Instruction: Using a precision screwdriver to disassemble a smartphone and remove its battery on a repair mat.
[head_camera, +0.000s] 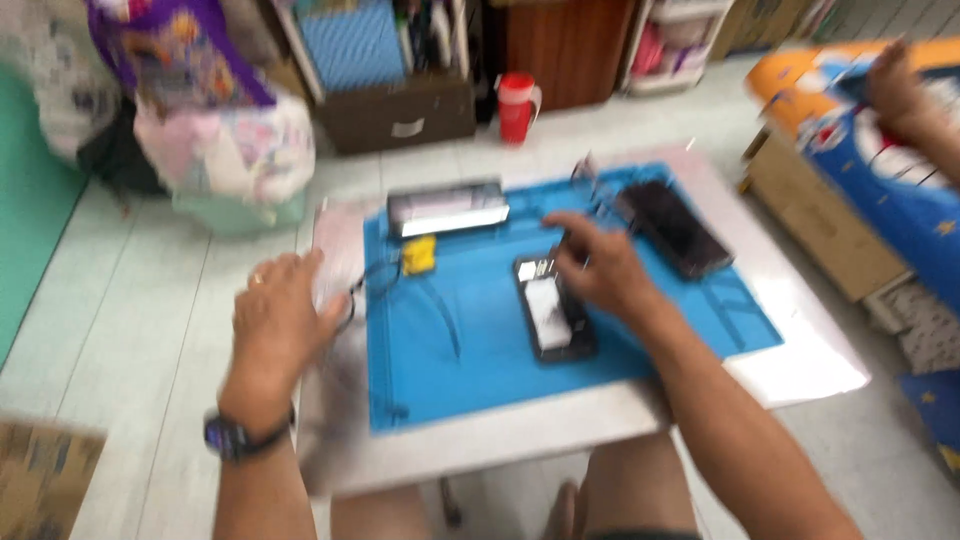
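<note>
- Sitting low at a small white table (800, 370), knees showing under its near edge; view blurred by motion.
- Left hand (278, 318), wristwatch (232, 438) on the wrist, lies palm down at the table's left side, fingers spread wide, holding nothing; fingertips near the left edge of a blue work mat (450, 370).
- Right hand (598, 268) rests over the top end of an opened phone (553, 312) lying flat mid-mat; fingers curled down onto it. Whether they pinch anything, cannot tell.
- Small yellow object (419, 254) on the mat, between the two hands, with a thin dark cable (365, 285) just beside it.
- Further back on the mat: a dark rectangular device with a bright face (447, 208) at the far left, a dark phone-like slab (676, 228) at the far right.
- On the floor beyond the table: red cup (517, 106), cardboard box (395, 112), a heap of bags (225, 140).
- Another person's hand (895, 88) at top right, well apart, over a blue and orange cushion (880, 190).
</note>
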